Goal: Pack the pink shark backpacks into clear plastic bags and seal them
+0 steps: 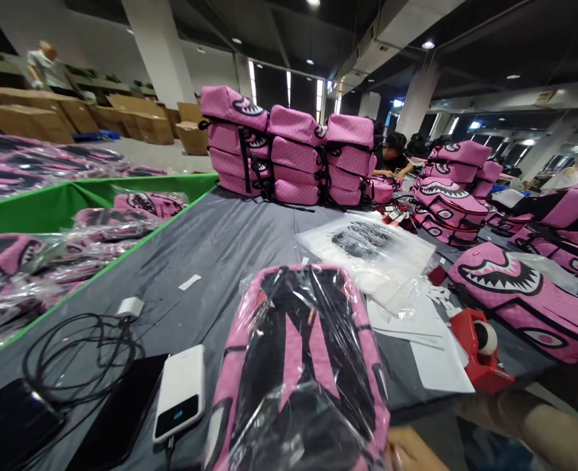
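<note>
A pink and black backpack (301,366) sealed in a clear plastic bag lies on the grey table (220,242) right in front of me, straps up. Only a small part of my right hand (409,453) shows at the bottom edge, against the bag's near right corner, with my forearm (539,428) reaching in from the right. Its fingers are cut off by the frame. My left hand is out of view.
A white power bank (181,391), dark phones and a coiled black cable (73,356) lie left of the bag. A red tape dispenser (480,350), plastic bags (367,252) and loose pink backpacks (519,294) sit right. Stacked pink backpacks (289,154) stand behind; people work beyond.
</note>
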Motion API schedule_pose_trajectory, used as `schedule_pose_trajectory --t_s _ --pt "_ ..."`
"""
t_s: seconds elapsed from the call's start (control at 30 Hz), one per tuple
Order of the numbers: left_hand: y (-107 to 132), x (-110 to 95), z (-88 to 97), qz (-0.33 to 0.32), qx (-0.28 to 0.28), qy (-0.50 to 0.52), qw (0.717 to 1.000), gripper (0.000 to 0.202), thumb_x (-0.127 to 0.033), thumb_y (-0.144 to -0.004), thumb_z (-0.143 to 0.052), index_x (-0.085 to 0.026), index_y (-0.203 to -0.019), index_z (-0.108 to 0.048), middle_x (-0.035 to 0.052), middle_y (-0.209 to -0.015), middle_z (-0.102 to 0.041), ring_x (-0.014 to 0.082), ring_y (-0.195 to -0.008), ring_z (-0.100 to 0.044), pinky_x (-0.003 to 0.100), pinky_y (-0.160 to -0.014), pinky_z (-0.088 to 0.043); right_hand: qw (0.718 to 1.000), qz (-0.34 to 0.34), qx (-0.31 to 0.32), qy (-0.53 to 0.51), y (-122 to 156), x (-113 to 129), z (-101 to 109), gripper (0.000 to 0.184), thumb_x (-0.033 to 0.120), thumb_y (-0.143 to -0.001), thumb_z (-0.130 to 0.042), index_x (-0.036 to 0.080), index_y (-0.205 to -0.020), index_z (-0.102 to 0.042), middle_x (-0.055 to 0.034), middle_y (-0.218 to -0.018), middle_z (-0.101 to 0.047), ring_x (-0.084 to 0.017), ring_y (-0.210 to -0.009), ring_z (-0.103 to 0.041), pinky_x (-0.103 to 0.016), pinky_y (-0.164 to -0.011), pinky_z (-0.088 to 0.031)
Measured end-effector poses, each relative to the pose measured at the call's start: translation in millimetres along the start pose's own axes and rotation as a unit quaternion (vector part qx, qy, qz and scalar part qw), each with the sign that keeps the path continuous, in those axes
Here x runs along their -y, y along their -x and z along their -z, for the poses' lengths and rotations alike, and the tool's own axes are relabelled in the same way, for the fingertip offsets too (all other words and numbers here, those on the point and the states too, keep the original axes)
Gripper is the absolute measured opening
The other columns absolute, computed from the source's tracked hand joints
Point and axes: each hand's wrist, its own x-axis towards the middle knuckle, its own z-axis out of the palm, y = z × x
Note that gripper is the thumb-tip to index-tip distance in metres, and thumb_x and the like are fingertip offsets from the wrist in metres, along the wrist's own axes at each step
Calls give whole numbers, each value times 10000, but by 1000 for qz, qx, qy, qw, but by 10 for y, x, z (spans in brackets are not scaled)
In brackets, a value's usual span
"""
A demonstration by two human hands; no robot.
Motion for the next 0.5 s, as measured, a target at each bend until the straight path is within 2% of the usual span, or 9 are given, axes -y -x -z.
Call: schedule_pose_trajectory --t_s 0.1,0.2,0.23,0.3,0.33,0.37,0.4,0.43,0.5 --pt "30 -43 -18 -7 51 31 998 321 -495 -834 -730 -276 -1069 -715 59 -1154 -709 255 -1006 -682 357 -738 -604 998 39 -45 15 -459 283 109 517 615 -874 -389 211 -578 -515 -22 -601 -566 -201 -636 -547 -331 -649 -484" --pt "-114 -73 152 -15 97 84 992 359 -546 -729 -715 -241 -919 -702 22 -890 -734 270 -877 -701 365 -740 -600 989 97 -107 40 -917 543 459 374 486 -884 -421 211 -738 -628 -39 -717 -646 -206 -699 -587 -325 -702 -490" --pt "-193 -61 239 -11 85 103 991 355 -544 -706 -697 -234 -878 -683 13 -824 -719 262 -838 -696 358 -739 -595 977 123 -163 64 -1007 583 609 326 463 -874 -456 218 -795 -657 -54 -788 -676 -220 -761 -610 -339 -751 -496" --pt "-314 11 419 24 -22 117 993 349 -513 -684 -688 -228 -881 -651 7 -808 -707 243 -820 -682 337 -729 -585 940 142 -288 115 -1049 581 881 303 487 -849 -532 222 -867 -678 -88 -899 -698 -245 -848 -625 -363 -811 -497" --pt "-325 65 492 55 -76 124 988 350 -503 -691 -690 -230 -904 -643 6 -817 -710 238 -815 -682 335 -719 -586 926 123 -330 139 -1004 548 970 322 527 -831 -572 221 -843 -673 -92 -886 -697 -249 -836 -625 -365 -802 -499" --pt "-292 121 540 91 -103 141 980 351 -513 -713 -682 -231 -918 -641 8 -821 -717 237 -799 -688 340 -705 -593 922 86 -343 154 -925 505 1011 366 579 -821 -592 221 -781 -658 -85 -820 -689 -246 -787 -624 -359 -767 -500" --pt "-215 170 556 133 -87 167 973 361 -549 -750 -658 -226 -911 -645 18 -809 -725 240 -763 -697 356 -687 -602 931 39 -326 159 -823 458 1001 431 633 -823 -586 222 -700 -630 -68 -725 -669 -235 -714 -617 -347 -716 -497" --pt "-103 200 536 176 -31 199 964 403 -604 -793 -610 -216 -890 -656 36 -788 -735 246 -716 -705 378 -667 -611 945 -5 -288 153 -712 417 943 502 678 -837 -559 224 -628 -595 -49 -632 -638 -220 -643 -605 -332 -667 -489" --pt "164 170 382 225 134 249 932 538 -692 -853 -507 -186 -846 -690 90 -791 -760 260 -685 -726 414 -679 -627 967 -38 -217 131 -510 371 721 584 712 -885 -495 220 -582 -578 -34 -561 -617 -202 -586 -603 -310 -625 -479"
